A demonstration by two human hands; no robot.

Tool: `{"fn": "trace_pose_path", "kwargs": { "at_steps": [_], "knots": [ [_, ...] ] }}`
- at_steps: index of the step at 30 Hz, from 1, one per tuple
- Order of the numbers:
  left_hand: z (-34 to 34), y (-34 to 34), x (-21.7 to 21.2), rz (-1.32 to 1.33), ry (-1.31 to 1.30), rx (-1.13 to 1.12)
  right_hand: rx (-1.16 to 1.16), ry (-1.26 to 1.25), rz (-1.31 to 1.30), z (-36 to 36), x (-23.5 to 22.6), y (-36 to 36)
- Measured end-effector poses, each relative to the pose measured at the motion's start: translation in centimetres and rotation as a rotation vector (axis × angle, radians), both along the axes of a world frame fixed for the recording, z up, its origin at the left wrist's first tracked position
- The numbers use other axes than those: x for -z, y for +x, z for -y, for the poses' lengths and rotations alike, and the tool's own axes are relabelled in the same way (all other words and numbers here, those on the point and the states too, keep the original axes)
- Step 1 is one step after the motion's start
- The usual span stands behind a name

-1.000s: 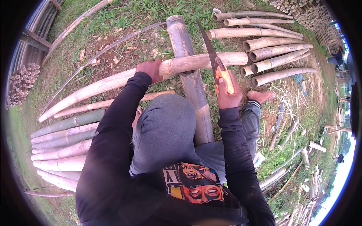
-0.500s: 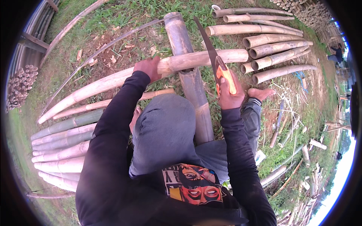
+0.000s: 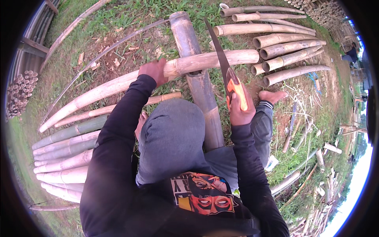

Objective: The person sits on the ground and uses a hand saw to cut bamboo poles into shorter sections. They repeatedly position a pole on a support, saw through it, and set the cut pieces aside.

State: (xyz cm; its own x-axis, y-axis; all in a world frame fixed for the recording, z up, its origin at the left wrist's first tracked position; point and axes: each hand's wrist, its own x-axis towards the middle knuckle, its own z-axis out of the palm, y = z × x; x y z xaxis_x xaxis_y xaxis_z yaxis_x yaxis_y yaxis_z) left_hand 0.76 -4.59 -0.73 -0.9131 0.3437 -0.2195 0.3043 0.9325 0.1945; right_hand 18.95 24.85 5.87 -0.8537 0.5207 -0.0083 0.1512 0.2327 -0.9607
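Note:
A long pale bamboo pole point(image 3: 106, 87) lies crosswise over a thicker bamboo log point(image 3: 200, 93), resting near a notch in the log. My left hand point(image 3: 154, 72) is closed round the pole, just left of the log. In my right hand point(image 3: 242, 108) is a handsaw point(image 3: 222, 53), gripped by its orange and brown handle. The saw's blade points away from me and crosses the pole right of the log, near the pole's right end. Whether the teeth are in a cut I cannot tell. My bent knee is close to the near side of the pole.
Cut bamboo pieces point(image 3: 290, 50) lie at the far right, several with open ends toward me. More poles point(image 3: 67, 158) are laid side by side at the left. Offcuts point(image 3: 292, 181) and strips litter the grass at right. Stacked bamboo point(image 3: 23, 89) stands at the far left.
My right hand and the saw have drawn back toward me a little, the blade sliding along across the pole. My left hand stays on the pole.

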Motion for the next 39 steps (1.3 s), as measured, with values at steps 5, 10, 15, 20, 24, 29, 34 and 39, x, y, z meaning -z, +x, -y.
{"fn": "trace_pose_path", "kwargs": {
  "at_steps": [5, 10, 15, 20, 24, 29, 34, 39],
  "knots": [
    [-0.2, 0.1, -0.9, 0.022, -0.027, -0.003, -0.049, 0.059, -0.152, -0.9, 1.3, -3.4],
    [0.0, 0.0, -0.1, 0.002, -0.016, -0.003, -0.065, -0.029, -0.127, -1.0, -1.2, 16.7],
    [0.1, -0.2, 0.6, 0.005, 0.011, 0.000, -0.053, -0.060, -0.132, -0.5, -0.7, 9.3],
    [0.0, 0.0, -0.6, 0.011, -0.018, -0.007, -0.120, 0.107, -0.219, -0.8, 1.3, -6.4],
    [-0.2, 0.0, -0.9, 0.006, -0.008, -0.017, -0.070, 0.003, -0.119, -0.7, -0.7, 5.5],
    [-0.2, 0.0, 0.1, -0.018, -0.014, -0.003, -0.092, 0.037, -0.133, -0.7, -1.9, 16.2],
    [-0.2, -0.2, 0.0, 0.008, -0.018, -0.010, -0.105, 0.121, -0.183, -0.7, 1.3, -1.8],
    [-0.2, 0.0, -0.6, -0.014, -0.034, 0.001, -0.101, 0.048, -0.202, -1.2, 1.2, -0.7]
  ]
}}
